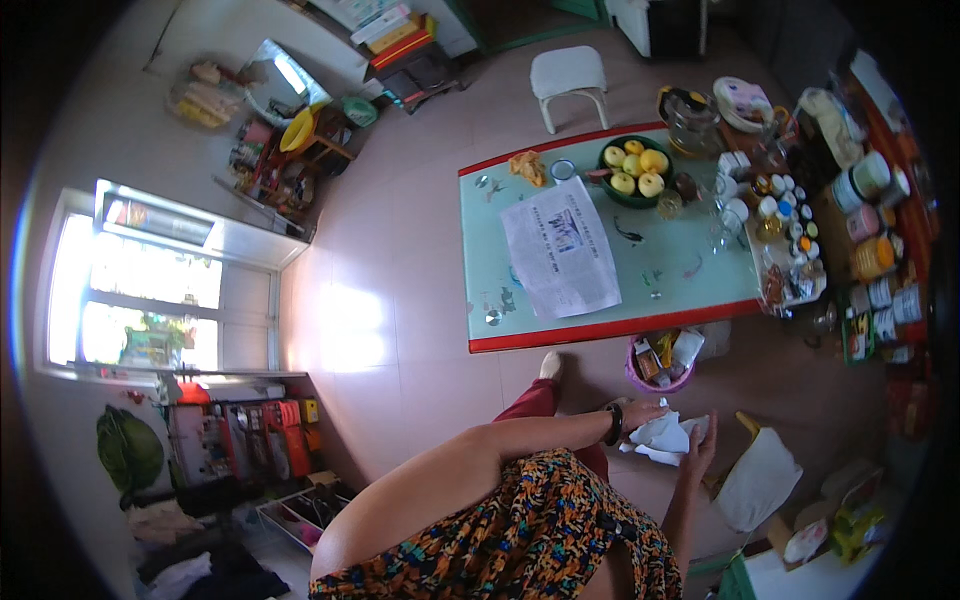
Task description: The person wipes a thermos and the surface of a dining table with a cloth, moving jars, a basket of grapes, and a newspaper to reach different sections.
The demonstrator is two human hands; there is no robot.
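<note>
Crumpled white paper or tissue [660,439] is between my two hands, below the table's front edge. My left hand [643,414], with a dark bracelet at the wrist, grips its upper left part. On its right side, my right hand [700,447] holds another part, thumb and fingers around it. Just above the hands stands a full waste bin with a purple liner [637,381]. A printed sheet of paper [559,277] lies flat on the glass-topped table [675,289], beside a glass jar or cup [562,170] and a crumpled orange-brown cloth or peel [528,168].
A dark green bowl of yellow fruit [613,187], a glass kettle [690,131] and several bottles with caps [787,214] stand on the table. A white stool [568,73] is beyond it; a cloth-covered seat [757,480] stands at my right.
</note>
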